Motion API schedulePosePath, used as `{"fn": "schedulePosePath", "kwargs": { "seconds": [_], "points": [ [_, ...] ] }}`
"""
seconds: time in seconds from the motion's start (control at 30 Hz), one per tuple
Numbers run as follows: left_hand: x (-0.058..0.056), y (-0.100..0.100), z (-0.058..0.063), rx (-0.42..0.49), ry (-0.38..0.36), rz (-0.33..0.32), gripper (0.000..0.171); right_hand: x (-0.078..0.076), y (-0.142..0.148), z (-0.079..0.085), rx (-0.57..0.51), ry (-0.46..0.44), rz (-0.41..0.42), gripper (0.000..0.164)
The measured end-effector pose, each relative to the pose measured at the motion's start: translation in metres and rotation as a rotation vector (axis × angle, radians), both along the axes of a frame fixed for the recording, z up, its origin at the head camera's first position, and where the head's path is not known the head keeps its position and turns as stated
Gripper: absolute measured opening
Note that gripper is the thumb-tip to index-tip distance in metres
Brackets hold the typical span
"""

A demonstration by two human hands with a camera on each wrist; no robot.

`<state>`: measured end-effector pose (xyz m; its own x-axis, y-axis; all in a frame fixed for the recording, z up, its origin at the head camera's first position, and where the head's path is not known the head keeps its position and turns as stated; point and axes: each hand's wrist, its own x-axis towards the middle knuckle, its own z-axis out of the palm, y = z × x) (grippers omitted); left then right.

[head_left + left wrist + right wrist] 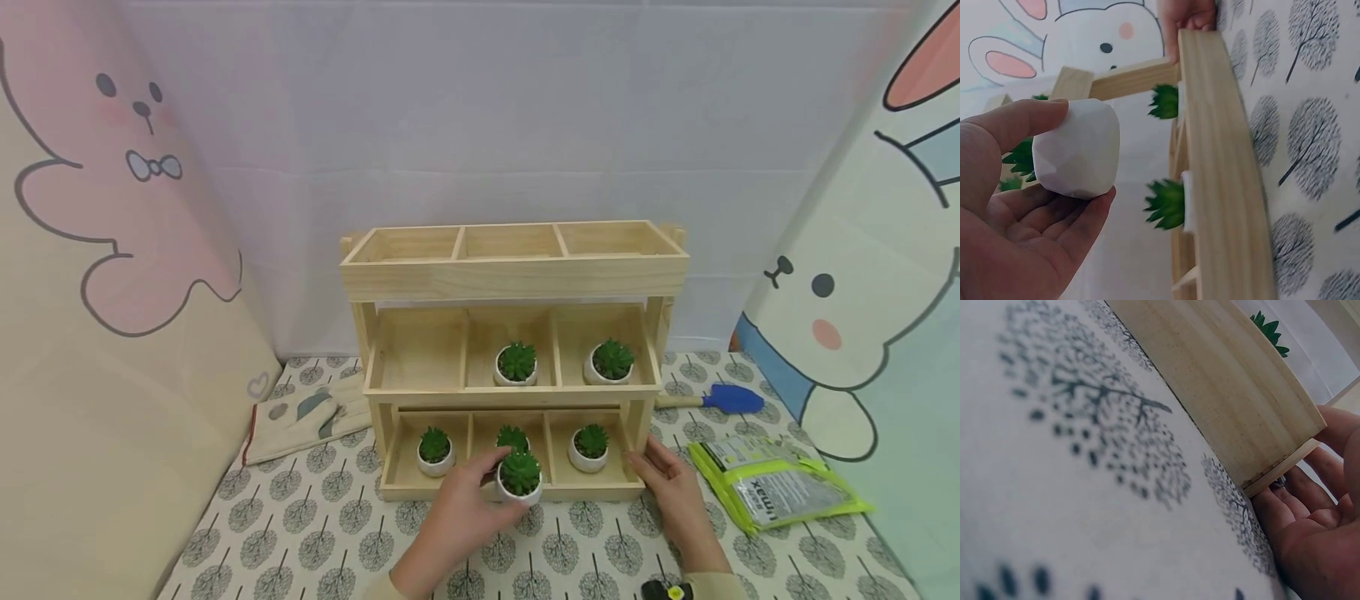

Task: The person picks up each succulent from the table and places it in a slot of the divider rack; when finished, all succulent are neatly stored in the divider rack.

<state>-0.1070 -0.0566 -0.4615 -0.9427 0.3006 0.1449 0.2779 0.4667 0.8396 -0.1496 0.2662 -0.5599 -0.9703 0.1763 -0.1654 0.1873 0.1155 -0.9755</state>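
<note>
In the head view my left hand (468,508) pinches a small potted succulent (520,477) between thumb and fingers, in front of the bottom tier. The left wrist view shows its faceted white pot (1079,150) side-on. Behind it, partly hidden, another succulent (513,437) sits in the bottom middle compartment. My right hand (675,492) grips the right end of the bottom tier of a three-tier wooden shelf (514,279). In the right wrist view the thumb lies at the top corner of the wooden end (1285,465), with fingers along its outer side.
Succulents stand in the bottom left (435,450), bottom right (589,446), middle-tier centre (517,363) and middle-tier right (611,361) compartments. Gloves (307,421) lie left of the shelf. A blue trowel (731,398) and a green-yellow bag (776,483) lie at right on the patterned cloth.
</note>
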Motion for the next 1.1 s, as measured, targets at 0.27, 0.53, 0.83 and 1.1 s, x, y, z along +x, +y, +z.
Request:
{"fn": "schedulePosePath", "kwargs": {
  "seconds": [0.27, 0.53, 0.83, 1.1],
  "points": [
    [-0.004, -0.022, 0.028, -0.021, 0.082, 0.045, 0.07, 0.0, 0.0, 0.0, 0.013, 0.0, -0.02, 0.071],
    [-0.009, -0.037, 0.053, -0.046, 0.143, 0.086, 0.071, -0.001, 0.0, 0.0, 0.012, -0.003, -0.024, 0.072],
    [-0.018, -0.052, 0.082, 0.007, 0.168, 0.126, 0.067, 0.0, -0.001, 0.001, 0.016, 0.007, -0.014, 0.07],
    [-0.037, -0.067, 0.099, 0.016, 0.231, 0.131, 0.063, 0.001, 0.0, 0.002, 0.016, 0.034, -0.004, 0.069]
  ]
}}
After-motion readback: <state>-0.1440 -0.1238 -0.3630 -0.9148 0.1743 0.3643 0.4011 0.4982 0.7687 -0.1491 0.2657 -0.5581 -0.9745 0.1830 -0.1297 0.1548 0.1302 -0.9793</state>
